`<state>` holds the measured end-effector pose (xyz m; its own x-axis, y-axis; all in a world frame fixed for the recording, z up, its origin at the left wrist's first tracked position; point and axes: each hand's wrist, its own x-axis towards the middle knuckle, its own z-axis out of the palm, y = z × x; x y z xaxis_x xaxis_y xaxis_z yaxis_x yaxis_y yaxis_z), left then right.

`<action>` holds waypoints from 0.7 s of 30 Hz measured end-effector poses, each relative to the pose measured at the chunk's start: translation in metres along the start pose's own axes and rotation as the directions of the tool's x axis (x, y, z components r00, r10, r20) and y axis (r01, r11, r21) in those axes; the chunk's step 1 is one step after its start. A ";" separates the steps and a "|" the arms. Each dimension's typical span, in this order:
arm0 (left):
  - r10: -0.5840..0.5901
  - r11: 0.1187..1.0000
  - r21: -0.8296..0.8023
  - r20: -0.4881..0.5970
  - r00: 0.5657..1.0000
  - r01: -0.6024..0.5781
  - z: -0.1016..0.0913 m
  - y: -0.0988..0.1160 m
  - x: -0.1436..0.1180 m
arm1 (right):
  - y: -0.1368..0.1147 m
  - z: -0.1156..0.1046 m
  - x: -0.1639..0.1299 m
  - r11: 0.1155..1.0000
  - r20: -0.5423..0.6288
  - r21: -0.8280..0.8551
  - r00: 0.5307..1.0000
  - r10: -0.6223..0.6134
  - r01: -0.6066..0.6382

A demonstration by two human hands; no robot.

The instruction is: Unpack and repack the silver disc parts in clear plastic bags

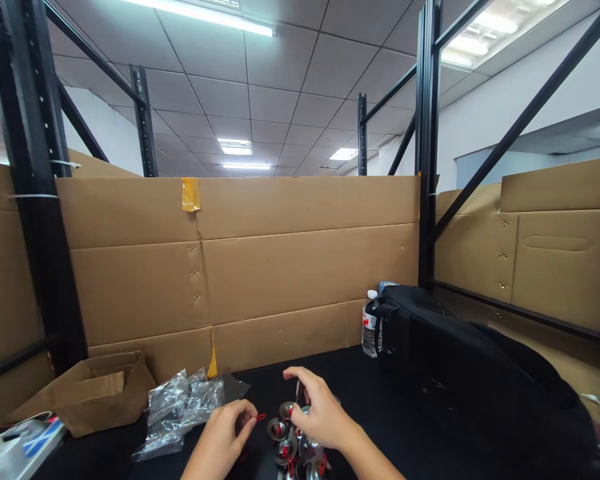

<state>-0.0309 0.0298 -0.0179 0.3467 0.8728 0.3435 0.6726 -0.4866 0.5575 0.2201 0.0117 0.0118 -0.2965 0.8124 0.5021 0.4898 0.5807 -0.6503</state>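
Observation:
My left hand (229,433) pinches a small red piece (260,418) between its fingertips, low in the middle of the view. My right hand (318,412) is closed on a thin metal pin or tool (297,388) that sticks up from its fingers. Both hands hover over a cluster of several small round metal parts with red centres (290,445) on the black tabletop (360,393). The parts lie between and just below the two hands.
A pile of clear plastic bags (180,410) lies to the left, beside an open cardboard box (97,390). A water bottle (369,327) and a large black bag (470,380) stand on the right. Cardboard walls (280,267) and black rack posts (35,187) enclose the desk.

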 end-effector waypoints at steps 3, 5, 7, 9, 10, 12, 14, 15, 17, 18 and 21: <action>-0.052 0.995 0.093 0.031 0.998 0.049 -0.009 -0.018 -0.002 | 0.013 -0.012 0.006 1.000 -0.056 0.016 0.998 0.022 -0.021; -0.071 0.990 0.125 0.055 0.996 0.063 -0.012 -0.029 -0.005 | 0.024 -0.022 0.010 0.999 -0.122 0.024 0.991 0.048 -0.045; -0.076 0.988 0.141 0.076 0.994 0.065 -0.012 -0.039 -0.007 | 0.035 -0.033 0.010 0.994 -0.148 -0.018 0.984 0.100 -0.104; -0.084 0.986 0.154 0.084 0.993 0.070 -0.010 -0.046 -0.010 | 0.046 -0.044 0.009 0.975 -0.096 -0.119 0.980 0.176 -0.187; -0.092 0.984 0.162 0.086 0.992 0.077 -0.008 -0.049 -0.011 | 0.051 -0.048 0.007 0.960 -0.048 -0.179 0.976 0.212 -0.217; -0.110 0.980 0.175 0.098 0.989 0.091 -0.006 -0.051 -0.013 | 0.059 -0.053 0.004 0.925 0.043 -0.291 0.963 0.267 -0.244; -0.115 0.980 0.172 0.106 0.988 0.095 -0.004 -0.046 -0.012 | 0.064 -0.054 0.001 0.897 0.113 -0.372 0.948 0.299 -0.239; -0.105 0.983 0.161 0.098 0.990 0.089 -0.004 -0.041 -0.012 | 0.065 -0.053 0.000 0.885 0.139 -0.402 0.939 0.313 -0.236; -0.058 0.992 0.114 0.066 0.996 0.051 -0.003 -0.026 -0.011 | 0.066 -0.050 -0.002 0.861 0.177 -0.451 0.922 0.345 -0.235; -0.025 0.997 0.079 0.052 0.998 0.021 -0.002 -0.017 -0.011 | 0.066 -0.048 -0.002 0.846 0.183 -0.474 0.913 0.365 -0.243; 0.071 0.997 -0.036 0.143 0.987 -0.066 0.004 0.007 -0.013 | 0.067 -0.045 -0.003 0.805 0.166 -0.525 0.894 0.416 -0.277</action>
<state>-0.0282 0.0150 -0.0218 0.4836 0.8324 0.2705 0.6238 -0.5446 0.5606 0.2903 0.0455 -0.0075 -0.1976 0.9767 0.0843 0.9068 0.2148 -0.3627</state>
